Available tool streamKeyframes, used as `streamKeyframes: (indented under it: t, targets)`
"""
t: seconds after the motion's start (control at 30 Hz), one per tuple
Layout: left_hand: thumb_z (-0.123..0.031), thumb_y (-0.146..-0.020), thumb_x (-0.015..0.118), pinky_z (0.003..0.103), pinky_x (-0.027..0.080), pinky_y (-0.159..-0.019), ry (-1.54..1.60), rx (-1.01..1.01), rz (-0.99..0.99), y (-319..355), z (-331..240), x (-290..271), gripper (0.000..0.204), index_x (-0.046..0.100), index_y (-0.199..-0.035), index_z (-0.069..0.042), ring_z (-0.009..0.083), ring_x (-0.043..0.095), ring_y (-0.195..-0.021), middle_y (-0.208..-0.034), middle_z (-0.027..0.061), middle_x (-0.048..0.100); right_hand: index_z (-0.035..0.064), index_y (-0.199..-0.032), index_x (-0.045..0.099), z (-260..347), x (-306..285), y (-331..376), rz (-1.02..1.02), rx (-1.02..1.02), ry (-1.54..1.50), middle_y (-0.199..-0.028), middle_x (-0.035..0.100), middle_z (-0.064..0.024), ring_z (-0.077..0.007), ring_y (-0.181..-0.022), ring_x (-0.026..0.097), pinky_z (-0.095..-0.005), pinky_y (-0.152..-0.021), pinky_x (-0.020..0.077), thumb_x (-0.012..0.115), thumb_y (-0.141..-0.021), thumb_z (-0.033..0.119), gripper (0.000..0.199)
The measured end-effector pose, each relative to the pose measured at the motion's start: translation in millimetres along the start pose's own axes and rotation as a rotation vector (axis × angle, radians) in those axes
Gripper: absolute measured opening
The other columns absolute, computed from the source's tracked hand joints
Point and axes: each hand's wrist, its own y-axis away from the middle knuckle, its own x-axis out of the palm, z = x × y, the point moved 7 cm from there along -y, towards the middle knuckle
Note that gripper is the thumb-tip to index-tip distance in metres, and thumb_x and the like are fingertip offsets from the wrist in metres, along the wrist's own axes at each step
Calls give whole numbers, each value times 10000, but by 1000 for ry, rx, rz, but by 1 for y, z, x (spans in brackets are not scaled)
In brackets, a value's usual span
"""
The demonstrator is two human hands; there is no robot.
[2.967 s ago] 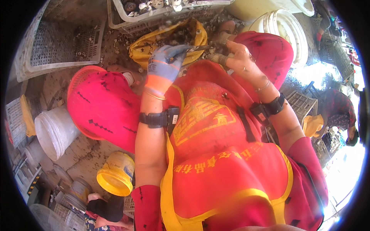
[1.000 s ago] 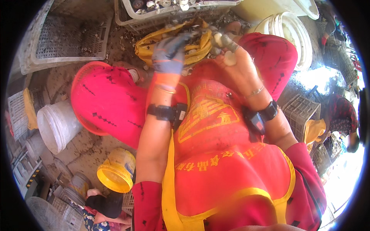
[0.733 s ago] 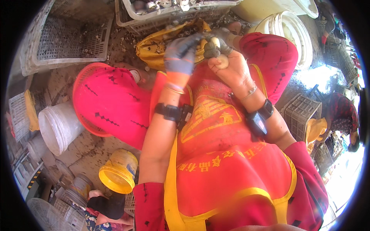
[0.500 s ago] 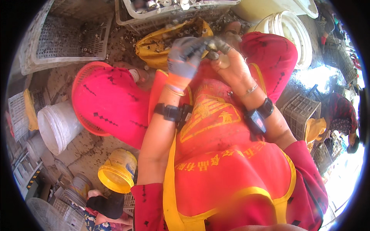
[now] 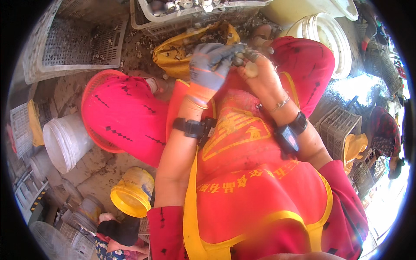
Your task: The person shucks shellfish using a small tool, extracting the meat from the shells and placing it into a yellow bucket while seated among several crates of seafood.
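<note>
My left hand (image 5: 209, 67) wears a grey glove with an orange cuff. Its fingers are closed at a small dark grey-green lump (image 5: 238, 57), apparently a shellfish, between both hands. My right hand (image 5: 265, 78) is bare at the palm, with dark, dirty-looking fingertips curled around the other side of the lump. A pale round piece (image 5: 251, 69) shows against the fingers of that hand; whether it is meat or shell I cannot tell. Both hands meet above a yellow sack (image 5: 167, 65) lying open on the floor with debris in it. The fingertips partly hide the lump.
A crate (image 5: 149, 17) with shells stands ahead. Another grey crate (image 5: 78, 67) is at the far left, and a white bucket (image 5: 342, 45) at the far right. White (image 5: 65, 143) and yellow (image 5: 130, 195) buckets stand left of me. Other people sit lower left and far right.
My fingers have shifted around the lump and the left hand has turned slightly. The dark round bit under the fingertips no longer shows, while the pale piece stands out more clearly.
</note>
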Motion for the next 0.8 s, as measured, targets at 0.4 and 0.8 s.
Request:
streamKeyframes:
  t: [0.4, 0.8]
  targets:
    - [-89, -758, 628, 330, 458, -758, -26, -239, -35, 6, 24, -18, 213, 693, -952, -148, 260, 587, -810, -867, 78, 643, 6, -1096, 549, 20, 12, 15, -69, -146, 475, -1016, 592, -66, -135, -847, 539, -232, -661, 445, 461, -862, 33, 251]
    - [-70, -736, 640, 320, 478, -693, -266, 204, -19, -5, -21, 2, 251, 692, -968, -153, 249, 582, -751, -865, 95, 630, 11, -1113, 511, 10, -3, -2, -117, -45, 30, -969, 578, -63, -147, -810, 551, -252, -591, 441, 358, -890, 57, 274]
